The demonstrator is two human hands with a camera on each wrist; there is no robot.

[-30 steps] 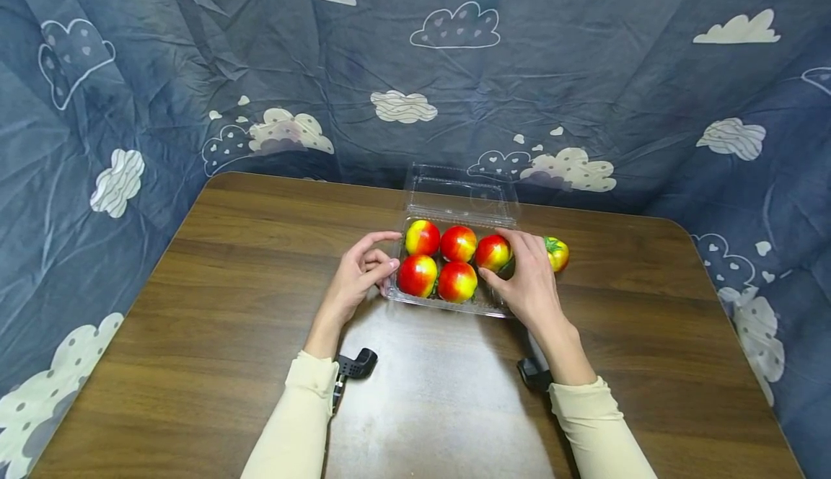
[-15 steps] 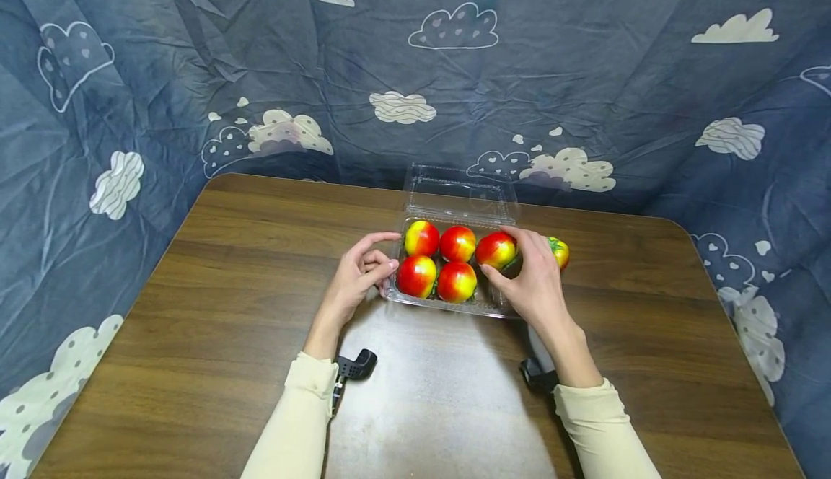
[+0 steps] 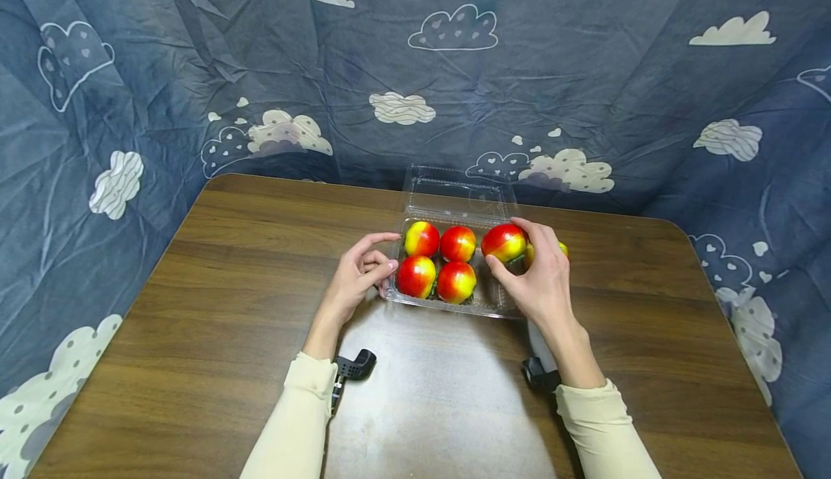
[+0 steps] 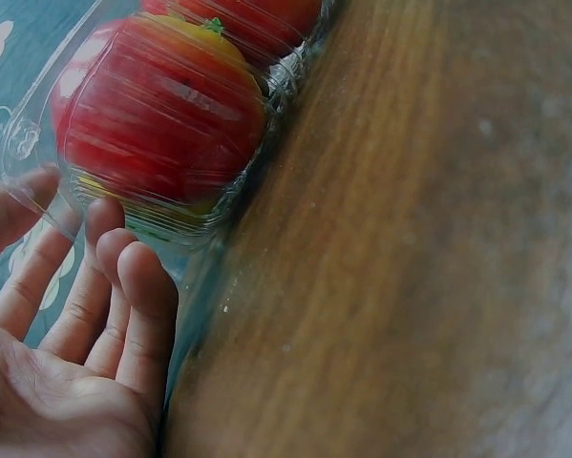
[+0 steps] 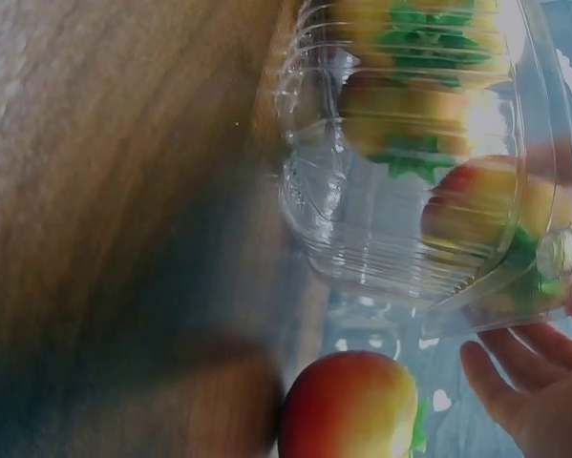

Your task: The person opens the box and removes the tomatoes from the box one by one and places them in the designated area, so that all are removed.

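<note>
In the head view a clear plastic clamshell container point(image 3: 454, 308) stands on the table with its lid point(image 3: 441, 190) folded back. Several glossy red-and-yellow fruits point(image 3: 457, 281) with green leaves at the stem sit inside it. My right hand point(image 3: 544, 280) holds one such fruit point(image 3: 503, 243) between thumb and fingers, tilted over the container's right part. In the right wrist view the container's clear wall partly covers this fruit. My left hand point(image 3: 350, 277) touches the container's left end; in the left wrist view its fingers point(image 4: 147, 286) lie slightly bent beside the wall.
Another red-and-yellow fruit point(image 5: 348, 405) lies on the table outside the container's right end, partly hidden behind my right hand in the head view. The brown wooden table point(image 3: 214, 306) meets a blue cloud-print cloth point(image 3: 454, 89) along its far edge.
My right hand has moved slightly right and back with the fruit, which has shifted and tilted away from its neighbours. The left hand and container have stayed in place.
</note>
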